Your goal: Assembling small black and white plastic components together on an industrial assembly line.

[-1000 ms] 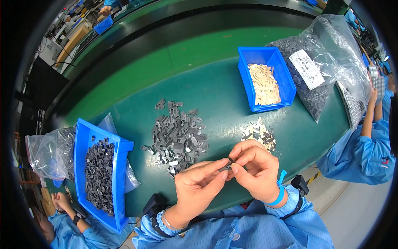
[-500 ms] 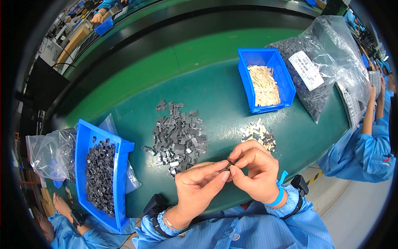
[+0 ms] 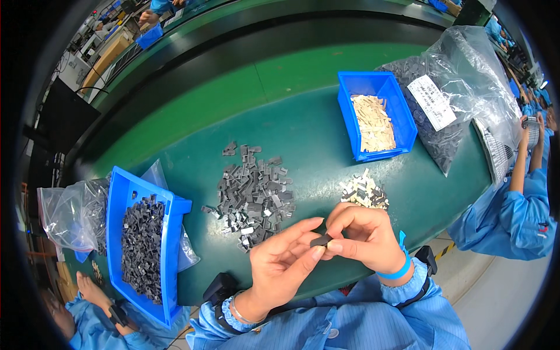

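A small dark plastic part (image 3: 320, 240) is held up in front of me between both hands, over the near edge of the green table. My right hand (image 3: 363, 236) pinches its right end with thumb and index finger. At the other end my left hand (image 3: 286, 256) has its thumb beneath and a finger behind, with the index finger lifted off. A loose pile of dark grey plastic parts (image 3: 254, 195) lies just beyond my left hand. Past my right hand is a small heap of cream and black strips (image 3: 364, 189). My fingers partly cover the held part.
On the left stands a blue bin (image 3: 182, 206) of dark parts beside a clear bag (image 3: 70, 216). Another blue bin (image 3: 376, 156) holds cream strips at the far right, against a large bag of dark parts (image 3: 434, 111). Co-workers' arms (image 3: 518, 169) show at both sides.
My left index finger has lifted away from the part, so more of it shows. Both hands have shifted slightly. The co-worker at right has moved a grey gridded piece.
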`<act>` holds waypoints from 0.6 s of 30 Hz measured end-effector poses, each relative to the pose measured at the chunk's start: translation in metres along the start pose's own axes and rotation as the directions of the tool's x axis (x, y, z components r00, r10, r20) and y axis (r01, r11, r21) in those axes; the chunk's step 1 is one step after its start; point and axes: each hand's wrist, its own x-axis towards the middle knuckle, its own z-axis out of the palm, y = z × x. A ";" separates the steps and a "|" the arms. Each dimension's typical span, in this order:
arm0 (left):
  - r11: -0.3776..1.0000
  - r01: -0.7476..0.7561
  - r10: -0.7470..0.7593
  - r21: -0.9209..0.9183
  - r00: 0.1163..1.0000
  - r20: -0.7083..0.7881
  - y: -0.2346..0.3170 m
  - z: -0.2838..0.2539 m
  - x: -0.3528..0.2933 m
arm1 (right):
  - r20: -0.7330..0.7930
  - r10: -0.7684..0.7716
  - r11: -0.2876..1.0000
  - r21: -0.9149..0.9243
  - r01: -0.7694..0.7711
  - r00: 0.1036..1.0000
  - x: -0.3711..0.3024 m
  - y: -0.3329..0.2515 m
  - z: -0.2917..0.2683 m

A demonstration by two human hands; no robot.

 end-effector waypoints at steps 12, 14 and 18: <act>0.893 -0.037 0.022 0.449 0.999 0.037 -0.002 0.001 -0.002 | 0.016 0.140 0.982 0.122 -0.141 0.990 -0.002 0.003 0.002; 0.837 -0.104 0.074 0.537 0.994 0.078 0.001 0.002 0.000 | 0.013 0.139 0.986 0.091 -0.139 0.990 -0.003 0.005 0.001; 0.752 -0.226 0.164 0.620 0.974 0.156 -0.004 0.001 0.000 | 0.010 0.107 0.968 -0.229 -0.102 0.994 -0.003 0.002 -0.001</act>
